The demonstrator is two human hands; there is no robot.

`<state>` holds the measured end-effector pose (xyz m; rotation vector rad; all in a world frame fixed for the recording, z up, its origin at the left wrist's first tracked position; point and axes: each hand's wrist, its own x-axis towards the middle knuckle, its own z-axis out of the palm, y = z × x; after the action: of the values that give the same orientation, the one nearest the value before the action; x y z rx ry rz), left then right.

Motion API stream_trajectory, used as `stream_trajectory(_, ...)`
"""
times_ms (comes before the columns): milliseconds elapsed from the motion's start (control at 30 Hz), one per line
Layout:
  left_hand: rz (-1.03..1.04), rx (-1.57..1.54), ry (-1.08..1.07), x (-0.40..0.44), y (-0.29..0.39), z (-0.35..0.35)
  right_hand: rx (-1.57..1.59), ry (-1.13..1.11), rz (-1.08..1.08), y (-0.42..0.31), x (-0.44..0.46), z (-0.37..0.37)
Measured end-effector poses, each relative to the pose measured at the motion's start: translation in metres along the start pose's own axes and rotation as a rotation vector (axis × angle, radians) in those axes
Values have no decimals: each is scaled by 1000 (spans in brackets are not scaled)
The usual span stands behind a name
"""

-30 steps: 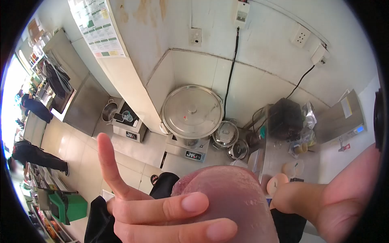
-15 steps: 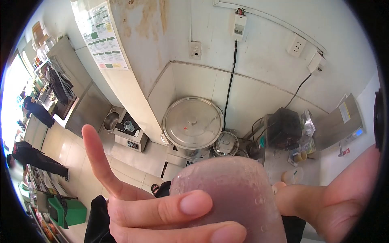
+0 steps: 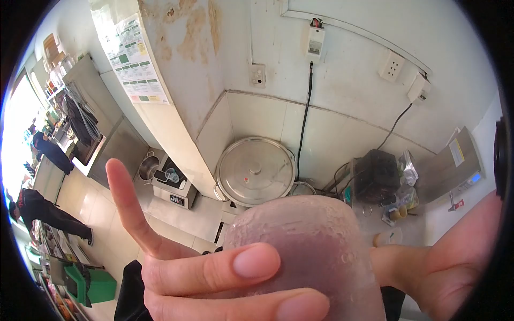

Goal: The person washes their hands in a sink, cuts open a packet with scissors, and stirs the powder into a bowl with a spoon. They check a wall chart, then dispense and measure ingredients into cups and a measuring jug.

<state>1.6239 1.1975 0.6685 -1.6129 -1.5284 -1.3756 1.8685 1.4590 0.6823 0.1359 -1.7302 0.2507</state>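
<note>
A translucent pinkish-purple object (image 3: pixel 305 246), probably a cup, fills the lower middle of the view close to the camera. Its surface looks wet or frosted, with small bubbles or drops near the top edge. The right forearm comes in from the right and passes behind it. My right hand (image 3: pixel 214 267) wraps around its left side; two fingers lie across its near face, while another sticks up at the left. The thumb is hidden. My left hand is out of view.
A large lidded steel pot (image 3: pixel 256 171) stands by the wall. Left of it is an induction cooker (image 3: pixel 176 193) beside a steel pan (image 3: pixel 149 167). A black appliance (image 3: pixel 376 174) is at right. Far left are two people in dark clothes and a green bin (image 3: pixel 99 283).
The view has tilted upward, so the pot and wall fittings sit lower in it. The held object has risen in view and hides the cooker front below the large pot. My right hand keeps its hold.
</note>
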Motion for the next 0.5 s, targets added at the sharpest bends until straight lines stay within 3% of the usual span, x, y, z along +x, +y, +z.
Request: stream_trajectory(500,-4,31,-12,7,-18,30,-20,-35,13,10,1,2)
